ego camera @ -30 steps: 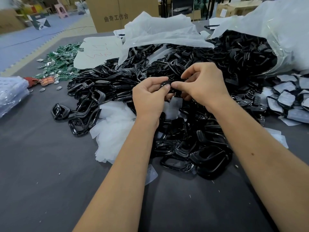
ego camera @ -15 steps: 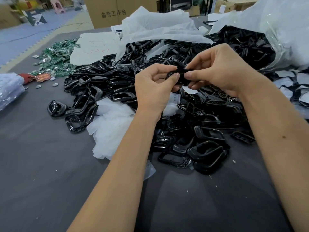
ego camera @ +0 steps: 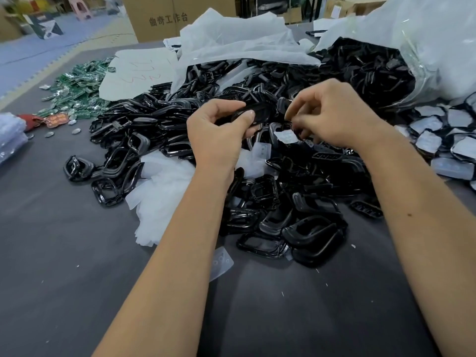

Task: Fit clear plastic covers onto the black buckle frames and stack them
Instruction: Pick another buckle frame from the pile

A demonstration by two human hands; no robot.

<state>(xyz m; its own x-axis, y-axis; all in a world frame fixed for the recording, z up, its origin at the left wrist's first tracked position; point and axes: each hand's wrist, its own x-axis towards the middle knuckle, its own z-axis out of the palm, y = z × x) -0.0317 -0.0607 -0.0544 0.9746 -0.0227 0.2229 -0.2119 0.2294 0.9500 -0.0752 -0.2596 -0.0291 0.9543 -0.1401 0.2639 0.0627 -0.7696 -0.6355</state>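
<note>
Pinching a black frame (ego camera: 253,112) between thumb and curled fingers (ego camera: 248,115), the left hand (ego camera: 216,135) held it alone above the pile (ego camera: 270,176). Half a second before, both hands had met on that frame; now the right hand (ego camera: 332,117) had drawn off to the side, its fingers curled and blurred. Whether they held a clear cover could not be told; one cover (ego camera: 283,137) showed just below them. The split suggested the right hand was fetching or lining up a cover, so the fitting of this frame was likely not yet finished. Farther out, covered frames (ego camera: 438,135) lay grouped at the right of the table (ego camera: 64,253), beside a bag (ego camera: 425,47) of frames.
</note>
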